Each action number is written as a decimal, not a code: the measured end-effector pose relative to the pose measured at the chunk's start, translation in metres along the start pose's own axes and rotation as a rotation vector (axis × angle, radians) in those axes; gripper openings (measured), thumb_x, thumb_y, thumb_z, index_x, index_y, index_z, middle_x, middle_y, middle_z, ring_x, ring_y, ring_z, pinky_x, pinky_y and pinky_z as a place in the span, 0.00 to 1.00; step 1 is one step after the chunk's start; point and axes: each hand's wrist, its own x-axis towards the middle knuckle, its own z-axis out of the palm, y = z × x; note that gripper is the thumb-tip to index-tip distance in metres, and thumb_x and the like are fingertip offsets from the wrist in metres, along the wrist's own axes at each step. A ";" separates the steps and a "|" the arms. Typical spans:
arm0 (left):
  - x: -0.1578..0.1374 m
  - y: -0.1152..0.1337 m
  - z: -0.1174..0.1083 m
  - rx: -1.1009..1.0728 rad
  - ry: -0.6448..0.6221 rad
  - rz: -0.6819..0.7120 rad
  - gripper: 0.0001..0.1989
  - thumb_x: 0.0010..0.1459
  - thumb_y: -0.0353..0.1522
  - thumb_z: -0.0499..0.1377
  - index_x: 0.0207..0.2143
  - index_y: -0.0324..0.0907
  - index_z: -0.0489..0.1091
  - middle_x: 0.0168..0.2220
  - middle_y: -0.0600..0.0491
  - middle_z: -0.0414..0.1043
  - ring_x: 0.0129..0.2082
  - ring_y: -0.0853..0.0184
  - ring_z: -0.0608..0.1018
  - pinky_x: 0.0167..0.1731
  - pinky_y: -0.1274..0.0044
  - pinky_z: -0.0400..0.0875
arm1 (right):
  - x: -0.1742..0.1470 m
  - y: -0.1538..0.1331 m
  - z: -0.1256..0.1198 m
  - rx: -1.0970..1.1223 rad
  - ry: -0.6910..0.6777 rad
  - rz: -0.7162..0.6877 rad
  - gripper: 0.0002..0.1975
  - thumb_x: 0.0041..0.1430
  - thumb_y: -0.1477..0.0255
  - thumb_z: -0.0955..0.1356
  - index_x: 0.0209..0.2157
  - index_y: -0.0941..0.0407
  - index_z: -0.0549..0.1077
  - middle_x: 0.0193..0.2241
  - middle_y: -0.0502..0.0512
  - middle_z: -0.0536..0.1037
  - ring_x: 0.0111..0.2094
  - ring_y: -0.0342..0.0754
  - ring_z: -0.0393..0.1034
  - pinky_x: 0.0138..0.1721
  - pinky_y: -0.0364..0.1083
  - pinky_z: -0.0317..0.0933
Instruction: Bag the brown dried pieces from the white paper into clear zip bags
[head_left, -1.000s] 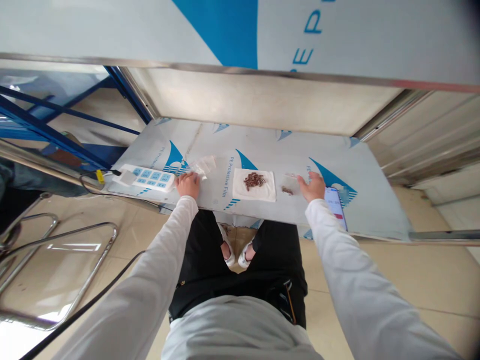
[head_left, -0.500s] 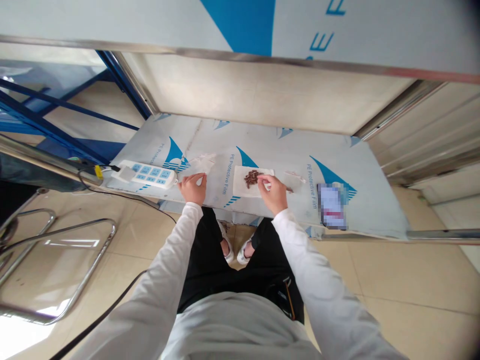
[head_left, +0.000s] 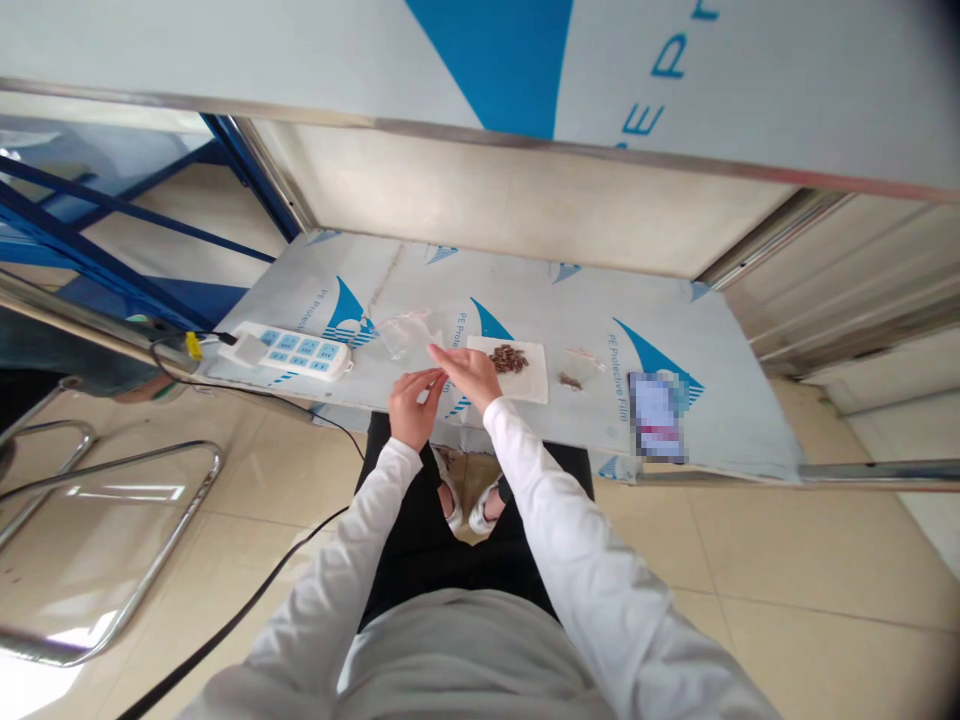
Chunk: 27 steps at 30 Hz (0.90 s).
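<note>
My left hand (head_left: 415, 408) is closed in a pinch over the front of the bench. Its fingertips meet those of my right hand (head_left: 472, 374), which has come in from the side with its fingers pressed together. What lies between them is too small and hidden to make out. Just right of my right hand, small brown pieces (head_left: 510, 359) are heaped on a white square tray or sheet (head_left: 534, 386). Beyond my hands lie thin clear plastic bags (head_left: 405, 336). A clear bag (head_left: 589, 364) sits right of the white square, with a few brown pieces (head_left: 570, 381) at it.
A white power strip (head_left: 296, 350) with blue sockets and a black cable lies at the bench's left. A blurred-out phone (head_left: 658, 415) rests at the right. An upper shelf (head_left: 300, 50) crosses above the bench. A metal-framed chair (head_left: 202, 455) stands at lower left.
My right hand has moved left from the brown pieces to meet my left hand. My left hand has shifted right and slightly nearer to me. The bag right of the white square is now uncovered.
</note>
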 end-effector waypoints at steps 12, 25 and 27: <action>-0.007 0.039 0.003 -0.673 -0.183 -0.518 0.18 0.49 0.43 0.65 0.36 0.38 0.73 0.32 0.50 0.78 0.28 0.70 0.78 0.29 0.79 0.72 | -0.064 0.014 -0.039 -0.603 0.058 -0.569 0.15 0.65 0.72 0.61 0.50 0.59 0.72 0.41 0.60 0.79 0.43 0.51 0.71 0.46 0.48 0.63; -0.019 0.053 0.003 -0.743 -0.267 -0.655 0.15 0.46 0.38 0.67 0.30 0.36 0.72 0.26 0.53 0.76 0.27 0.72 0.77 0.32 0.79 0.71 | -0.096 0.024 -0.065 -0.574 0.114 -0.551 0.28 0.60 0.67 0.67 0.60 0.58 0.61 0.52 0.64 0.70 0.54 0.56 0.62 0.52 0.55 0.61; -0.018 0.059 -0.001 -0.748 -0.277 -0.620 0.14 0.47 0.38 0.67 0.30 0.37 0.72 0.27 0.54 0.75 0.27 0.73 0.76 0.31 0.81 0.70 | -0.102 0.021 -0.065 -0.453 0.181 -0.543 0.21 0.61 0.66 0.66 0.55 0.54 0.68 0.50 0.61 0.71 0.52 0.54 0.63 0.53 0.54 0.61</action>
